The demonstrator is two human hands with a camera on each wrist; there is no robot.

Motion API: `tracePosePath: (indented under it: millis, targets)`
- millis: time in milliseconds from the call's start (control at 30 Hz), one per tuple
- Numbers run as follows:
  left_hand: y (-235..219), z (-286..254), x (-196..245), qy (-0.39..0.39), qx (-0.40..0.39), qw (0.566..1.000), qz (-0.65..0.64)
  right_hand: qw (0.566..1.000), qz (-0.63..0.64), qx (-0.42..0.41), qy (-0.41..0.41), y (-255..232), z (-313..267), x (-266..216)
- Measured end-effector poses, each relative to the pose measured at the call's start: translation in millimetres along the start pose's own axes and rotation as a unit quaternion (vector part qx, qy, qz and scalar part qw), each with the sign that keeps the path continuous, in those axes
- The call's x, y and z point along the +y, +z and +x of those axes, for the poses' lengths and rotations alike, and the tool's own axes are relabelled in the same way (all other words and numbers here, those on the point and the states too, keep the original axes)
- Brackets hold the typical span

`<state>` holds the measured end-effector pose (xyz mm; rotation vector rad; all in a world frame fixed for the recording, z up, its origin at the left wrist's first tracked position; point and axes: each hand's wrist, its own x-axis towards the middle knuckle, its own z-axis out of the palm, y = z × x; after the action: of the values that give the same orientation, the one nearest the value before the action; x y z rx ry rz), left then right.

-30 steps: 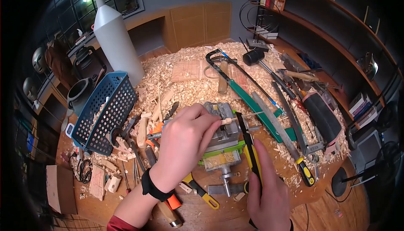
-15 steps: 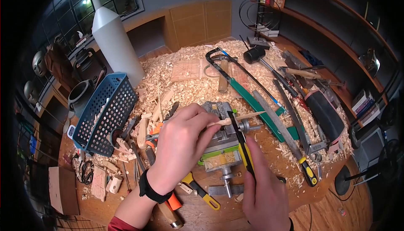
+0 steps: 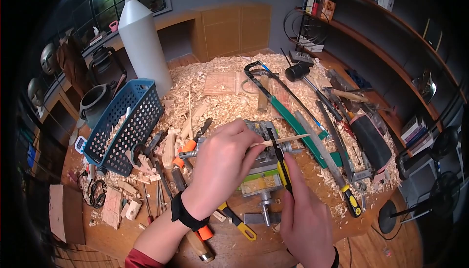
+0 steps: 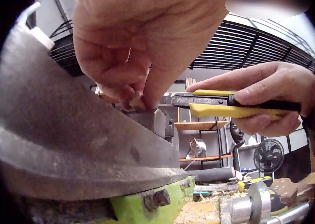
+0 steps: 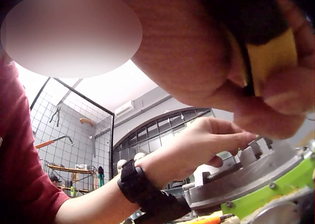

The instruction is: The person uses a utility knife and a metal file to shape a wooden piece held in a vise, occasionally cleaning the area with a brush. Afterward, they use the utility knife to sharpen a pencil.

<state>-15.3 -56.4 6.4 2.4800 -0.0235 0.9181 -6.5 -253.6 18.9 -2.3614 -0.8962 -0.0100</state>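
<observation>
My left hand (image 3: pixel 222 163) pinches a slim, tapered wooden stick (image 3: pixel 294 137) between thumb and fingers, its pointed end out to the right. A yellow and black utility knife (image 3: pixel 284 172) is gripped in my right hand (image 3: pixel 309 221), with its dark blade laid across the stick just beyond the left fingertips. Below both hands stands a grey metal vise (image 4: pixel 93 135) on a lime-green base (image 3: pixel 259 176). In the left wrist view the left fingertips come right at the vise's top. The fingers of my right hand wrap the knife handle in the right wrist view.
Wood shavings cover the table's far side. A green-handled bow saw (image 3: pixel 288 114), a rasp (image 3: pixel 322 156) and a mallet (image 3: pixel 297 72) lie to the right. A blue basket (image 3: pixel 122 131) stands left, near wood scraps (image 3: pixel 113 208). A chisel (image 3: pixel 197 244) lies in front, beside my left forearm.
The knife blade has shifted left along the stick, nearer the left fingertips. Both hands keep their holds. The head view has shifted slightly.
</observation>
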Motion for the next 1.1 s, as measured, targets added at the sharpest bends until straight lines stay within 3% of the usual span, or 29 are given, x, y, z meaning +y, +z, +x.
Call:
tracePosePath:
  millis: [333, 400, 600, 767, 867, 1100]
  targets:
    - [3, -1, -2, 0.006, 0.011, 1.000, -0.019, 0.996, -0.083, 0.022, -0.009, 4, 1, -7]
    - [4, -1, -3, 0.013, 0.016, 1.000, -0.020, 0.998, -0.062, -0.011, 0.031, 1, 3, -12]
    - [4, -1, -4, 0.014, 0.018, 0.999, -0.029, 0.989, -0.144, -0.015, 0.027, -2, 7, -21]
    - [10, -3, -9, 0.038, 0.058, 0.997, -0.037, 0.988, -0.150, -0.010, 0.044, 1, 4, -25]
    - [8, -2, -10, -0.002, 0.027, 0.997, -0.067, 0.986, -0.162, 0.005, 0.037, 4, 9, -28]
    - [12, -2, -15, 0.022, 0.050, 0.995, -0.086, 0.987, -0.152, 0.012, 0.047, 4, 1, -29]
